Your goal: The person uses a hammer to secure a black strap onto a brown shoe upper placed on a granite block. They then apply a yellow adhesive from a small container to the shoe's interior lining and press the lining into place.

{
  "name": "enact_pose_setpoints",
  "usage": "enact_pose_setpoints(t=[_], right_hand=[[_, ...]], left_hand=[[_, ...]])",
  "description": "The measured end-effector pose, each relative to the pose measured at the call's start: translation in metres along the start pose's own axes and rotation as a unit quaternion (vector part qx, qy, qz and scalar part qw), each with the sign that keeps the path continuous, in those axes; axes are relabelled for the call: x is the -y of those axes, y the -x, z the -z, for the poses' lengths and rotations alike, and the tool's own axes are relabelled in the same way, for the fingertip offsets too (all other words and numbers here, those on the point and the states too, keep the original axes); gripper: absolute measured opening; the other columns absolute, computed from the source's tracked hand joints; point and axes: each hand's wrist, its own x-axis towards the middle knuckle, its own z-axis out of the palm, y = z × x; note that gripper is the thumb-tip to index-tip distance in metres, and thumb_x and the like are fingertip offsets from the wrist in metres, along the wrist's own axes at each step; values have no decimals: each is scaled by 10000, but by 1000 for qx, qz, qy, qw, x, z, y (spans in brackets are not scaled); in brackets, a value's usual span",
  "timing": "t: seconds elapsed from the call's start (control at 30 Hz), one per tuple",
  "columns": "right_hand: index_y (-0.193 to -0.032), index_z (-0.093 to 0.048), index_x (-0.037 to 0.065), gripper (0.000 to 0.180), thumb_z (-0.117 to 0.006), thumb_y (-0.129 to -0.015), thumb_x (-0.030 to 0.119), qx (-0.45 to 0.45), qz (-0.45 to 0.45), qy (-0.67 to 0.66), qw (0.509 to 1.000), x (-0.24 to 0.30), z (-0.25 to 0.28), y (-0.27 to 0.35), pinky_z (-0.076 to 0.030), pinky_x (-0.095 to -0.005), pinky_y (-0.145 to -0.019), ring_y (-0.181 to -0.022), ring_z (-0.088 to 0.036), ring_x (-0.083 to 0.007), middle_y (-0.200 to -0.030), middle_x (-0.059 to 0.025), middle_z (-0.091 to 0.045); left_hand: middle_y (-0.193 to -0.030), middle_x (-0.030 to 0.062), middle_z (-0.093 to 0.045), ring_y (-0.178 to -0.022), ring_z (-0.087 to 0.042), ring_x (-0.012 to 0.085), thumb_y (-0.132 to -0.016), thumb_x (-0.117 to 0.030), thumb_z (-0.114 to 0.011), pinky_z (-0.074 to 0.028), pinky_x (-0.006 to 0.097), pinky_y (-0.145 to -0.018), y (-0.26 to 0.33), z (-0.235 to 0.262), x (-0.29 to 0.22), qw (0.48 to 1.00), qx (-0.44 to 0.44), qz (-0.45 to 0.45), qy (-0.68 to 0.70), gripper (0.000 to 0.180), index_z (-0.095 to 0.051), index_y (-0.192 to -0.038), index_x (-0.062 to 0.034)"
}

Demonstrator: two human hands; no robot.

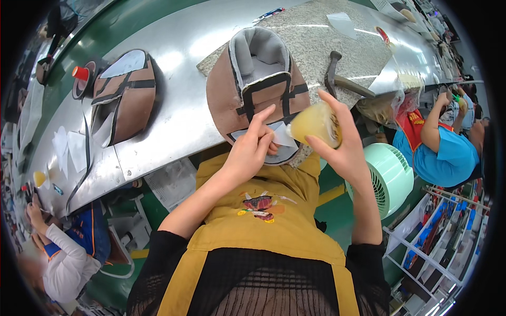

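In front of me at the bench edge lies a brown shoe upper (224, 95) with black straps and grey padded lining. My left hand (252, 145) is over its near end, index finger stretched out and the other fingers curled at a small white piece (284, 135). That piece lies over the upper's grey near part. My right hand (342, 142) grips a translucent yellowish squeeze bottle (312, 126), tilted with its narrow tip toward the white piece. The bottle's contents look pale yellow.
A hammer (332, 73) rests on a speckled stone slab (300, 42). Another brown upper (138, 100) and a red-capped container (80, 73) stand left on the metal bench (179, 68). A mint-green fan (387, 179) is at right. Co-workers sit on both sides.
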Motion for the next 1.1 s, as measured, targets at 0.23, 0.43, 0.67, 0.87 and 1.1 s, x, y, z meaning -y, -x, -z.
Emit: enact_pose_setpoints(t=[0.23, 0.43, 0.67, 0.87, 1.1], right_hand=[[-1353, -449, 97, 658, -716, -762, 203, 1, -57, -2, 998, -23, 1, -8, -411, -351, -961, -1120, -519, -273, -1209, -137, -508], [-1350, -459, 124, 664, -729, -751, 222, -38, 9, 67, 997, -25, -2, -7, -454, -352, -910, -1075, -550, -268, -1194, -112, -515], [-1342, -473, 165, 681, -745, -719, 206, -22, -11, 170, 985, -16, -8, -5, -518, -379, -797, -1062, -570, -279, -1143, -95, -516], [-1354, -445, 70, 643, -713, -772, 120, -148, -66, -27, 986, -30, 43, -7, -447, -313, -921, -1052, -564, -219, -1183, -100, -534], [-1336, -429, 7, 643, -712, -816, 258, -237, -62, -126, 961, -98, 133, -108, -438, -334, -945, -1084, -555, -224, -1183, -152, -542]], left_hand=[[-853, 59, -556, -785, -593, 131, -977, -35, -419, -502, 259, -741, 0, 1, 9, 993, -15, -1, 118, 448, -287, -1405, -30], [-846, 49, -548, -782, -584, 120, -979, -50, -426, -500, 254, -749, -2, 0, 10, 993, -18, 5, 117, 439, -298, -1399, -23], [-874, 48, -565, -834, -590, 126, -978, -61, -428, -507, 269, -794, -3, 0, 15, 993, -14, 21, 115, 443, -302, -1401, -25], [-828, 31, -557, -774, -557, 103, -975, -73, -435, -474, 245, -755, -2, -1, 13, 997, -17, 11, 78, 413, -334, -1374, -36], [-856, 34, -547, -818, -557, 96, -977, -64, -442, -480, 241, -770, -2, -1, 10, 996, -4, 18, 84, 409, -343, -1370, -12]])
